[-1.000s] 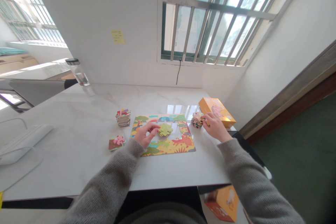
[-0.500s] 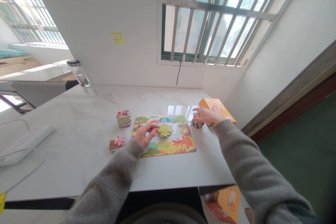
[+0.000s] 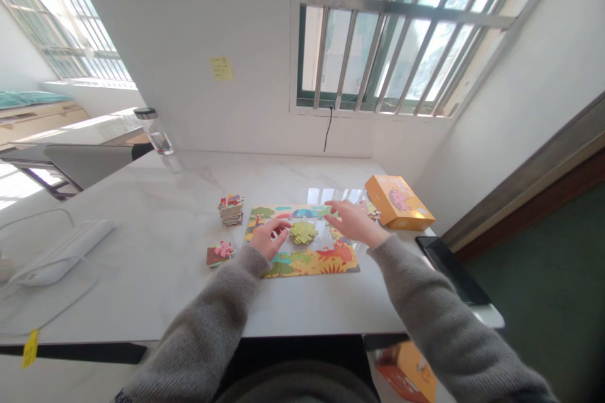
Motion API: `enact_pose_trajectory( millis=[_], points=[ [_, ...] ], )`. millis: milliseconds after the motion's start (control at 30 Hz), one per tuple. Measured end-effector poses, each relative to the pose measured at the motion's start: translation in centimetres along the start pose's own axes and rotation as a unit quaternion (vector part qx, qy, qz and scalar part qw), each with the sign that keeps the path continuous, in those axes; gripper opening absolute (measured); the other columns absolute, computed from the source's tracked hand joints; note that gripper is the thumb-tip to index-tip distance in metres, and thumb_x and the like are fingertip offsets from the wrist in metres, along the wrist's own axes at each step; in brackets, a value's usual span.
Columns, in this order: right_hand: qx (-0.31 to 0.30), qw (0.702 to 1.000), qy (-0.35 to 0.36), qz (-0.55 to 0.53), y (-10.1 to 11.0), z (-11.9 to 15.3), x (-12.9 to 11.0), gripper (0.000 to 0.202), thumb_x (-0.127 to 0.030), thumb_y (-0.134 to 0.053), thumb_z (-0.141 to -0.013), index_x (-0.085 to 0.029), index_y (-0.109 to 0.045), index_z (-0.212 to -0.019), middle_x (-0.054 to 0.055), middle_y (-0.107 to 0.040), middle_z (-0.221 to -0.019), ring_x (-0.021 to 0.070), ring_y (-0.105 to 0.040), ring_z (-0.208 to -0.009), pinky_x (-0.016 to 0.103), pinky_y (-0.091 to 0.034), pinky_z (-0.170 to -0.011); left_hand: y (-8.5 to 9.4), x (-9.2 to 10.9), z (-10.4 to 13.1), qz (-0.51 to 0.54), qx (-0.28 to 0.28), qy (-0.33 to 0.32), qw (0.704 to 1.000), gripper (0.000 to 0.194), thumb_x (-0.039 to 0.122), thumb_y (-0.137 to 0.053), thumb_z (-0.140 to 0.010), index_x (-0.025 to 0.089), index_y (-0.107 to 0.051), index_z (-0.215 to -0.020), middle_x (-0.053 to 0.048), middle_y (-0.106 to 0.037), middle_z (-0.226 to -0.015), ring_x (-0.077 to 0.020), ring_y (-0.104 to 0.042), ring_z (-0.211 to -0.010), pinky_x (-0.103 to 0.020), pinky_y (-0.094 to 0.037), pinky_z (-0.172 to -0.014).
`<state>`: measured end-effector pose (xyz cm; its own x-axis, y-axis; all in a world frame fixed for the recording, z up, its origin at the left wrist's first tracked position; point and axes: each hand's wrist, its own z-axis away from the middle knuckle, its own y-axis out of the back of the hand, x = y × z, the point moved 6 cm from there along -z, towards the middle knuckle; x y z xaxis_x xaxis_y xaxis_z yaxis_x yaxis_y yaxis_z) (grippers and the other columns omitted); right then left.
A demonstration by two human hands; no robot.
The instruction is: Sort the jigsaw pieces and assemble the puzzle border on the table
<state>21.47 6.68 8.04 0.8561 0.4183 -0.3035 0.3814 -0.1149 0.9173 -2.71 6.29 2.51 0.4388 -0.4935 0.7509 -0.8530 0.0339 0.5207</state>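
A colourful jigsaw puzzle border (image 3: pixel 340 262) lies on the white table around a bare middle. In that middle sits a small pile of yellow-green puzzle pieces (image 3: pixel 303 233). My left hand (image 3: pixel 268 238) rests over the border's left side, its thumb and bent fingers apart, their tips close to the pile's left edge. Over the border's upper right is my right hand (image 3: pixel 353 221), fingers stretched leftward, thumb apart, and no piece visible between them. Behind it, a stack of puzzle pieces (image 3: pixel 372 210) is partly hidden.
Left of the puzzle stand a stack of pieces (image 3: pixel 231 211) and a few pieces with a pink figure (image 3: pixel 220 254). An orange box (image 3: pixel 399 202) stands at the right, near a black flat object (image 3: pixel 451 269). A clear bottle (image 3: pixel 155 132) is at the back left.
My right hand has moved left from the right-hand stack to above the puzzle border. My left hand stays beside the green pile. The view has shifted slightly.
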Motion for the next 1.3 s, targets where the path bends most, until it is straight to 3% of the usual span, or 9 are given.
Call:
enact_pose_trajectory(
  millis=[67,133,267,367,600,800,1067,1167,1300],
  points=[
    [-0.065,0.998,0.001,-0.013,-3.6,0.0,-2.1,0.052,-0.044,-0.060,-0.091,-0.017,-0.055,-0.136,0.017,-0.068,-0.117,0.0334,-0.058,-0.114,0.045,-0.042,-0.098,-0.4,0.2,0.1,0.000,-0.036,-0.021,0.999,0.025,0.033,-0.053,-0.089,0.019,-0.072,-0.097,-0.006,-0.072,-0.090,-0.0177,-0.065,-0.079,-0.028,-0.051,-0.067],
    [-0.076,0.996,-0.036,0.003,-5.9,-0.3,-3.0,0.049,-0.045,-0.056,-0.093,-0.015,-0.056,-0.133,0.019,-0.066,-0.118,0.0349,-0.057,-0.116,0.047,-0.040,-0.100,-1.0,0.5,0.3,-0.008,-0.076,-0.058,0.995,0.028,0.032,-0.050,-0.091,0.019,-0.074,-0.097,-0.008,-0.071,-0.100,-0.0203,-0.065,-0.091,-0.032,-0.053,-0.076],
    [-0.081,0.994,-0.059,0.033,-7.6,-1.0,-3.4,0.041,-0.051,-0.053,-0.093,-0.016,-0.064,-0.110,0.020,-0.062,-0.117,0.0348,-0.054,-0.117,0.046,-0.040,-0.101,-2.0,0.4,0.8,-0.077,-0.113,-0.117,0.984,0.029,0.029,-0.050,-0.091,0.020,-0.075,-0.104,-0.010,-0.071,-0.108,-0.0256,-0.061,-0.101,-0.044,-0.047,-0.096],
    [-0.079,0.994,-0.069,0.027,-7.6,-1.4,-3.1,0.041,-0.055,-0.058,-0.090,-0.017,-0.063,-0.103,0.018,-0.060,-0.115,0.0344,-0.053,-0.117,0.044,-0.041,-0.100,-2.4,-0.2,0.9,-0.102,-0.116,-0.123,0.980,0.030,0.028,-0.050,-0.092,0.022,-0.073,-0.109,-0.009,-0.070,-0.110,-0.0256,-0.060,-0.100,-0.045,-0.046,-0.097],
    [-0.083,0.991,-0.095,-0.054,-8.2,-1.6,-2.3,0.045,-0.049,-0.070,-0.082,-0.016,-0.057,-0.110,0.013,-0.058,-0.110,0.0285,-0.056,-0.110,0.039,-0.042,-0.097,-2.6,-0.2,0.9,-0.084,-0.121,-0.119,0.982,0.028,0.027,-0.049,-0.093,0.020,-0.074,-0.105,-0.009,-0.069,-0.108,-0.0244,-0.061,-0.101,-0.042,-0.048,-0.096],
    [-0.065,0.988,-0.094,-0.103,-7.8,-2.0,-2.4,0.060,-0.042,-0.077,-0.077,-0.016,-0.053,-0.126,0.014,-0.060,-0.114,0.0296,-0.055,-0.114,0.041,-0.042,-0.099,-2.7,-0.5,0.8,-0.069,-0.125,-0.120,0.982,0.028,0.028,-0.050,-0.092,0.019,-0.074,-0.104,-0.011,-0.068,-0.107,-0.0247,-0.061,-0.100,-0.042,-0.049,-0.096],
    [0.008,0.963,-0.051,-0.264,-8.0,-2.2,-2.3,0.073,-0.021,-0.069,-0.078,-0.025,-0.041,-0.145,0.006,-0.061,-0.112,0.0219,-0.059,-0.103,0.039,-0.048,-0.095,-2.6,-0.2,1.0,-0.074,-0.149,-0.111,0.980,0.030,0.028,-0.048,-0.093,0.016,-0.073,-0.104,-0.011,-0.067,-0.109,-0.0229,-0.063,-0.102,-0.039,-0.051,-0.097],
    [0.056,0.958,-0.043,-0.279,-7.3,-2.2,-2.8,0.072,-0.019,-0.066,-0.081,-0.025,-0.038,-0.147,0.006,-0.063,-0.108,0.0215,-0.061,-0.096,0.040,-0.051,-0.091,-2.3,0.0,0.8,-0.005,-0.137,-0.074,0.988,0.029,0.034,-0.052,-0.092,0.016,-0.070,-0.105,-0.012,-0.066,-0.114,-0.0240,-0.064,-0.105,-0.040,-0.052,-0.096],
    [0.155,0.961,0.052,-0.224,-5.1,-1.4,-5.3,0.063,-0.013,-0.057,-0.088,-0.026,-0.039,-0.147,0.007,-0.062,-0.110,0.0230,-0.059,-0.103,0.041,-0.050,-0.095,-1.2,-1.5,0.0,0.170,-0.043,0.068,0.982,0.037,0.048,-0.059,-0.088,0.016,-0.058,-0.107,-0.011,-0.070,-0.103,-0.0212,-0.069,-0.089,-0.035,-0.056,-0.075]
  ],
)
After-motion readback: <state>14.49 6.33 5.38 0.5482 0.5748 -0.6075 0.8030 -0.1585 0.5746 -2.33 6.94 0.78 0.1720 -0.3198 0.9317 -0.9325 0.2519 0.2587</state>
